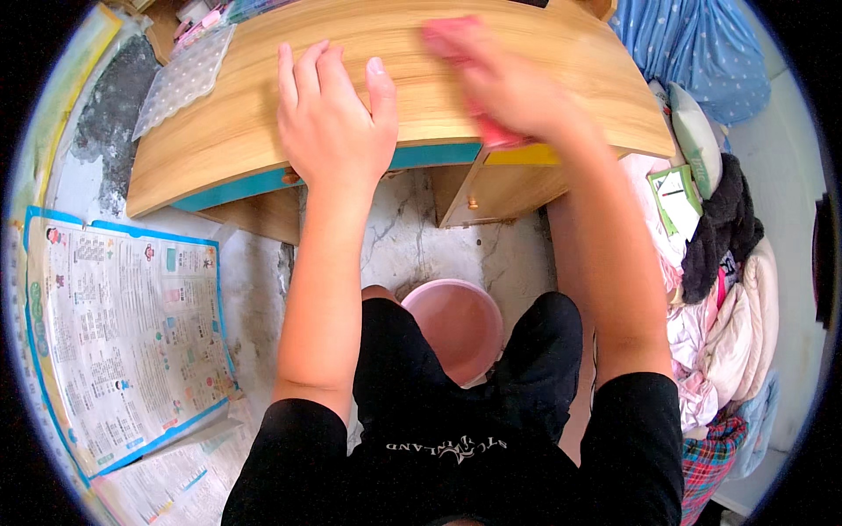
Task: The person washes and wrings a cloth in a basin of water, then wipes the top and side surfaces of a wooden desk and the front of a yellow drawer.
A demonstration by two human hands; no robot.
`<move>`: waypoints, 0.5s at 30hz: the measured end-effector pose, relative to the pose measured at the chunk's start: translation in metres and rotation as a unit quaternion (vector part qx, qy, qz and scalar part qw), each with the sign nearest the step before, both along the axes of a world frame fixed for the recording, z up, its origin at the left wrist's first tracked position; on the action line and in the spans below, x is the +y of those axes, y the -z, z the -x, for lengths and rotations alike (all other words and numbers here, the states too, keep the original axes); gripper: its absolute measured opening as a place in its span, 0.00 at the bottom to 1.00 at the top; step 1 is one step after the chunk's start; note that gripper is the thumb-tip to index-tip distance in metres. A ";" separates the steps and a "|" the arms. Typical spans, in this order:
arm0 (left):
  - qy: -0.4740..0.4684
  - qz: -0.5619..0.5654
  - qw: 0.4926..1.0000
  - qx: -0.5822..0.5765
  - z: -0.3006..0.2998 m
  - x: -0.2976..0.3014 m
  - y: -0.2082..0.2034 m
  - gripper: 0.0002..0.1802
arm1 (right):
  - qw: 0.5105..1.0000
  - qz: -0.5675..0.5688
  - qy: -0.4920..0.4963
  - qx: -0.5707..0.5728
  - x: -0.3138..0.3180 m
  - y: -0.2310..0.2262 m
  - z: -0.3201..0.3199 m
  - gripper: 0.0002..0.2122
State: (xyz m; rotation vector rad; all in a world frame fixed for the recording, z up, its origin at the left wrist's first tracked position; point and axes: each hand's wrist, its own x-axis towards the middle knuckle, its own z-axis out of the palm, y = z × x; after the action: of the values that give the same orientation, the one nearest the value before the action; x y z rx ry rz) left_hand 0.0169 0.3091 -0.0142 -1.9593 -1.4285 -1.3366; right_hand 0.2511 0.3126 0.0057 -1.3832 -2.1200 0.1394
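Desk (pixel 237 131): wood-grain top, spans the upper frame; teal drawer front (pixel 434 155) and yellow drawer front (pixel 522 155) below its edge.
Clothes heap (pixel 745 329): right of the frame; black, cream and plaid pieces, loosely piled.
Printed sheet (pixel 132 342): left of the frame, blue border, small coloured figures.
Blue fabric (pixel 693 53): upper right, light spots, hangs in folds.
Basin (pixel 452 324): pink, round; lower centre, between the person's dark-clad knees (pixel 553 320).
Left hand (pixel 338 123): upper centre-left, back upward, above the desk top near its front edge. Fingers extended and a little parted, thumb apart; nothing held. Contact with wood: cannot tell.
Right hand (pixel 504 83): upper centre-right, motion-blurred, over the cloth. Fingers lie across it; clenched on it or pressing flat, cannot tell.
Cloth (pixel 447 31): red-pink, upper centre, under the right hand; shows beyond the fingertips and below the palm, down to the desk's front edge.
Knob (pixel 473 203): small, on the cabinet door below the yellow drawer front.
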 end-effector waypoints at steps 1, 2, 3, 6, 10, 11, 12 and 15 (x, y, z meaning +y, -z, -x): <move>-0.005 -0.005 1.000 0.001 -0.002 0.000 0.000 0.22 | 0.997 0.043 0.027 0.055 -0.007 -0.002 -0.043 0.27; -0.006 -0.011 1.000 0.004 -0.004 0.002 0.001 0.24 | 0.989 0.081 0.056 0.111 -0.015 -0.006 -0.086 0.27; 0.013 -0.014 1.000 -0.004 -0.019 0.002 0.002 0.25 | 0.991 -0.109 0.072 -0.033 -0.011 0.016 -0.178 0.27; 0.001 -0.006 1.000 0.016 -0.011 0.005 0.005 0.25 | 0.963 0.017 0.264 0.046 -0.026 0.001 -0.200 0.20; -0.009 0.036 0.999 0.011 -0.013 -0.003 0.001 0.21 | 0.951 -0.064 0.281 -0.109 -0.001 0.000 -0.115 0.14; -0.011 0.030 0.999 0.012 -0.009 -0.002 0.000 0.22 | 0.962 -0.106 0.238 -0.085 0.013 0.008 -0.073 0.14; -0.013 0.027 0.999 0.013 -0.004 -0.001 0.002 0.22 | 0.980 -0.031 0.184 -0.064 0.016 0.001 -0.025 0.16; 0.051 -0.009 0.998 -0.032 -0.009 0.002 0.005 0.24 | 0.990 -0.136 -0.003 -0.024 0.026 0.012 0.053 0.19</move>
State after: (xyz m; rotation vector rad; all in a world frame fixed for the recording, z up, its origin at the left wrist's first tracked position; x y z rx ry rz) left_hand 0.0260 0.3106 -0.0196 -2.0197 -1.3555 -1.4631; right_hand 0.1977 0.3381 -0.0059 -1.2285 -2.0908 -0.1773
